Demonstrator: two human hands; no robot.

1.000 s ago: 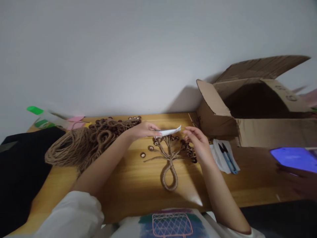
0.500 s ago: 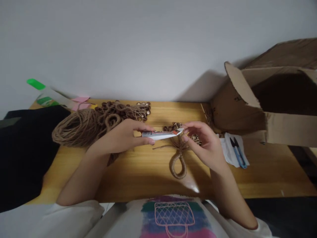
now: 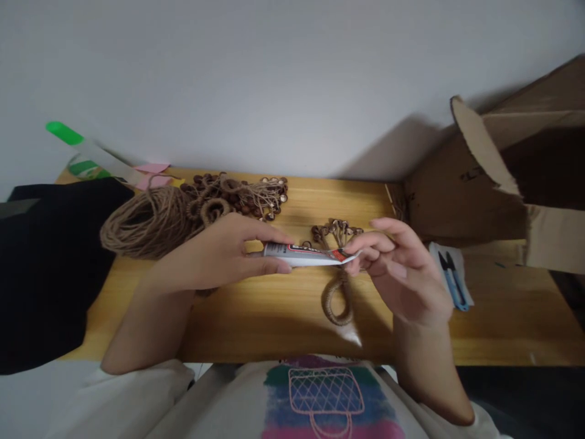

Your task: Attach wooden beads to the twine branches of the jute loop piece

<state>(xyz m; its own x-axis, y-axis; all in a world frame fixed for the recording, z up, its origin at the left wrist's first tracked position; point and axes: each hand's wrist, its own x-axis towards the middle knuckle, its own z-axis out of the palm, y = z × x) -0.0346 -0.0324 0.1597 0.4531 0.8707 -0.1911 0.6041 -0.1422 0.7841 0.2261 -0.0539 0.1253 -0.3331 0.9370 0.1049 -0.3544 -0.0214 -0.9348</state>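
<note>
A: Head view: where does the tube lie relative to the hands?
B: The printed tube lies level between them, raised above the wooden table. The left hand grips its left end, thumb below and fingers above. The right hand is at the flattened opposite end, fingers loosely curled, thumb apart; whether they pinch it cannot be told.
A: What lies beneath?
B: A corded piece, its loop toward the person and its small brown caps toward the wall. The tube and right fingers hide its middle.
A: And the surroundings?
B: Left of centre, a coil of cord lies beside a heap of capped cords, partly covered by the left hand. Dark cloth occupies the far left. To the right of the right hand, blue-handled snips rest on white paper; beyond them, an open cardboard box takes up the table's rear right corner.
</note>
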